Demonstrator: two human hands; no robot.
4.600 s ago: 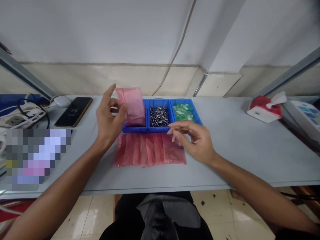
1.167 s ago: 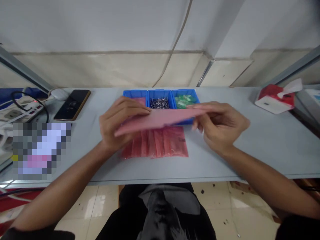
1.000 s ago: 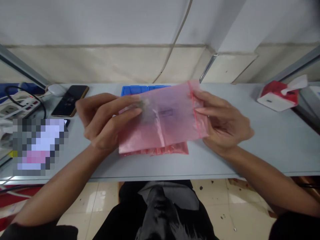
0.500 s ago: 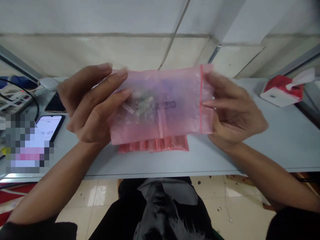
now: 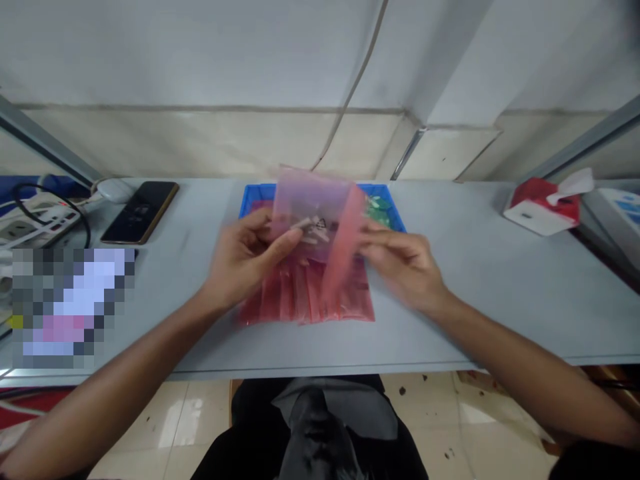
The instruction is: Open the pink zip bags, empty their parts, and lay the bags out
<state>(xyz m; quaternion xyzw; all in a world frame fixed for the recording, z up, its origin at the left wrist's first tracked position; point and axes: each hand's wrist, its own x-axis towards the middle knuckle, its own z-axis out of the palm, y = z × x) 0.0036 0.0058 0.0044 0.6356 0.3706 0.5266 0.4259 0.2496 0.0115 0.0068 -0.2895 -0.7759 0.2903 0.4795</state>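
Both my hands hold one pink zip bag (image 5: 313, 213) above the table, a few small pale parts showing through it. My left hand (image 5: 245, 257) pinches its left side. My right hand (image 5: 403, 263) grips its right edge, which is folded toward me. Under the bag lies a row of several flat pink bags (image 5: 305, 297) on the grey table (image 5: 500, 287). Behind it sit blue bins (image 5: 247, 200), mostly hidden; green parts (image 5: 377, 208) show in the right one.
A dark phone (image 5: 140, 212) lies at the back left beside a power strip with black cables (image 5: 35, 217). A red and white tissue box (image 5: 543, 208) stands at the right. The table's front edge runs just below the pink bags.
The pink bag, held up flat and wide half a second ago, has come down and away from me, and its right side is now folded in. Both hands moved closer together.
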